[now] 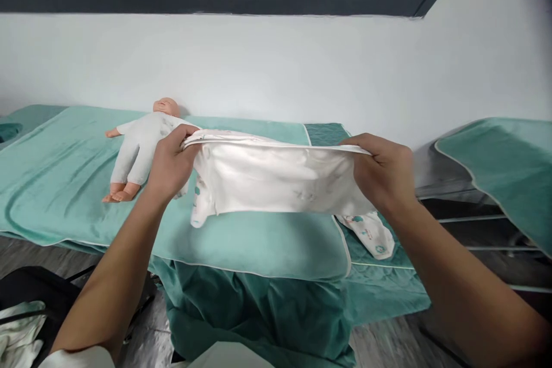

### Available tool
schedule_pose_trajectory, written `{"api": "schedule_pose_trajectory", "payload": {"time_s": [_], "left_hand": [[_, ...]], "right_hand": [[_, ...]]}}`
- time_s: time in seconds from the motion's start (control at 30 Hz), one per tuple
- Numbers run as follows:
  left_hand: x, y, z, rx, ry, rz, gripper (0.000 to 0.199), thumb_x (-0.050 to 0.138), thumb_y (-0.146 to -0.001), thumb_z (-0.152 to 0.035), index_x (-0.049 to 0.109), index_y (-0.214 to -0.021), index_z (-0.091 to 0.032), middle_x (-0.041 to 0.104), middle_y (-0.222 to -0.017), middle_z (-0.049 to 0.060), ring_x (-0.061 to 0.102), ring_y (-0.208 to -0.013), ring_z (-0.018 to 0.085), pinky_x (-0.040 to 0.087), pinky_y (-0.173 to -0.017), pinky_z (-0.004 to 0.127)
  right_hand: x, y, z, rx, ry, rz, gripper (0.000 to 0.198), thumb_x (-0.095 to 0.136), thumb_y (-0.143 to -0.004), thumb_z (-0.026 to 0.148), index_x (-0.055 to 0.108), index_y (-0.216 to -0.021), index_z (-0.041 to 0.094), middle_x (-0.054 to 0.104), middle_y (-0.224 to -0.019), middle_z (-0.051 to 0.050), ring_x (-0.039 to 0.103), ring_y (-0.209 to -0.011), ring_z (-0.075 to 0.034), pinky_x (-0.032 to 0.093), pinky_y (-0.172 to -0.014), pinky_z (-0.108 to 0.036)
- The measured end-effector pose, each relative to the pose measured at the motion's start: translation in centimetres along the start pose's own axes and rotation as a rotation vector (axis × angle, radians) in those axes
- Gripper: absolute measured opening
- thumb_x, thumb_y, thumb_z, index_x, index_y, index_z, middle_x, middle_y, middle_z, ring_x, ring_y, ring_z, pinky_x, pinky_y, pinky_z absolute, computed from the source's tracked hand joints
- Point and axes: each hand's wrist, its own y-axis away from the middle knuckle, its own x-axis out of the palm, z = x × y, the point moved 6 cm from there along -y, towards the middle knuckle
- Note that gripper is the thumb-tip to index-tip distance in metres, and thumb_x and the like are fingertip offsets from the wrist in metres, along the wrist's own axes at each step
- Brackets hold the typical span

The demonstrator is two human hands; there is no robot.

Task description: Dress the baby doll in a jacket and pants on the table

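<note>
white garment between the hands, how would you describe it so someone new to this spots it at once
Find the pale green blanket spread below the white wall. Over it, the left hand and right hand hold the white garment by its upper edge, pulled wide between them. Unlike the doll lying to the left, it hangs from both hands.

Garment [276,178] R of doll [142,138] is thin matt cloth, doll's head [166,107] smooth plastic-like matl, cover [64,172] under doll velvety fabric, wall [267,69] behind doll smooth & matt.
</note>
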Motion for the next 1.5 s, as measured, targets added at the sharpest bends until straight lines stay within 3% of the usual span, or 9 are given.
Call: {"api": "schedule_pose_trajectory", "payload": {"time_s": [0.13, 0.27, 0.37, 0.47, 0.53, 0.63, 1.03, 1.27, 1.5], "left_hand": [[1.2, 0.5, -1.0, 0.005, 0.030, 0.085, 0.014, 0.057, -0.086, -0.026, 0.069, -0.093, -0.021, 0.069, -0.086, 0.001, 0.061, -0.083, 0.019, 0.048, -0.071, 0.027], [2.8, 1.0, -2.6, 0.053, 0.018, 0.115, 0.018, 0.056, -0.089, -0.030, 0.070, -0.098, -0.022, 0.071, -0.092, 0.002, 0.062, -0.089, 0.020, 0.050, -0.076, 0.029], [3.4, 1.2, -4.0, 0.120, -0.017, 0.108, 0.018, 0.056, -0.090, -0.029, 0.070, -0.099, -0.022, 0.073, -0.099, 0.003, 0.064, -0.097, 0.022, 0.050, -0.086, 0.031], [3.4, 1.3, -4.8, 0.190, -0.082, 0.108, 0.020, 0.055, -0.092, -0.029, 0.070, -0.104, -0.023, 0.073, -0.102, 0.003, 0.066, -0.098, 0.022, 0.050, -0.090, 0.033], [2.9, 1.4, -4.8, 0.240, -0.151, 0.080, 0.022, 0.054, -0.093, -0.029, 0.070, -0.108, -0.025, 0.073, -0.104, 0.003, 0.066, -0.099, 0.022, 0.050, -0.091, 0.032], [1.8, 1.4, -4.2, 0.319, -0.269, 0.007, 0.027, 0.053, -0.094, -0.028, 0.068, -0.116, -0.025, 0.071, -0.108, 0.004, 0.066, -0.103, 0.022, 0.049, -0.092, 0.033], [1.7, 2.1, -3.8, 0.485, -0.287, -0.002, 0.041, 0.038, -0.103, -0.037, 0.054, -0.139, -0.025, 0.067, -0.116, 0.008, 0.063, -0.106, 0.021, 0.051, -0.094, 0.035], [1.3, 1.7, -2.1, 0.323, -0.272, -0.001, 0.037, 0.040, -0.102, -0.035, 0.061, -0.129, -0.022, 0.071, -0.119, 0.006, 0.065, -0.110, 0.022, 0.051, -0.094, 0.035], [0.4, 1.8, 0.3, 0.065, -0.340, 0.011, 0.035, 0.043, -0.099, -0.043, 0.067, -0.110, -0.020, 0.070, -0.086, 0.003, 0.062, -0.075, 0.018, 0.045, -0.069, 0.028]], "right_hand": [[2.6, 1.4, 0.2, 0.076, -0.277, 0.249, 0.030, 0.049, -0.078, 0.018, 0.073, -0.094, 0.023, 0.075, -0.097, -0.004, 0.069, -0.094, -0.023, 0.052, -0.082, -0.037], [6.7, 3.1, 3.0, -0.060, -0.278, 0.480, 0.029, 0.061, -0.086, 0.031, 0.067, -0.114, 0.026, 0.073, -0.099, -0.003, 0.068, -0.086, -0.021, 0.054, -0.083, -0.039], [9.1, 4.1, 6.1, -0.183, -0.314, 0.617, 0.048, 0.073, -0.083, 0.042, 0.060, -0.126, 0.028, 0.067, -0.123, -0.005, 0.066, -0.104, -0.022, 0.052, -0.091, -0.039], [10.8, 4.3, 8.5, -0.239, -0.359, 0.726, 0.034, 0.070, -0.087, 0.046, 0.062, -0.114, 0.026, 0.068, -0.118, -0.003, 0.065, -0.102, -0.021, 0.050, -0.086, -0.034], [11.3, 3.5, 8.7, -0.234, -0.306, 0.695, 0.022, 0.060, -0.094, 0.045, 0.063, -0.092, 0.023, 0.069, -0.091, 0.000, 0.063, -0.082, -0.017, 0.045, -0.073, -0.029], [11.0, 1.8, 7.7, -0.220, -0.211, 0.523, 0.032, 0.054, -0.098, 0.046, 0.058, -0.076, 0.022, 0.058, -0.068, 0.003, 0.053, -0.064, -0.014, 0.035, -0.062, -0.027], [4.5, 0.0, 8.7, -0.315, 0.372, 0.087, 0.025, 0.043, -0.092, 0.022, 0.066, -0.100, 0.020, 0.070, -0.083, -0.004, 0.054, -0.064, -0.017, 0.027, -0.057, -0.027], [4.1, -0.1, 5.6, -0.331, 0.541, 0.103, 0.035, 0.039, -0.093, 0.020, 0.067, -0.114, 0.019, 0.073, -0.096, -0.008, 0.059, -0.072, -0.019, 0.027, -0.057, -0.028], [2.3, 0.7, 2.6, -0.219, 0.509, 0.105, 0.034, 0.044, -0.091, 0.020, 0.070, -0.112, 0.023, 0.075, -0.097, -0.006, 0.062, -0.073, -0.021, 0.033, -0.060, -0.029]]}}
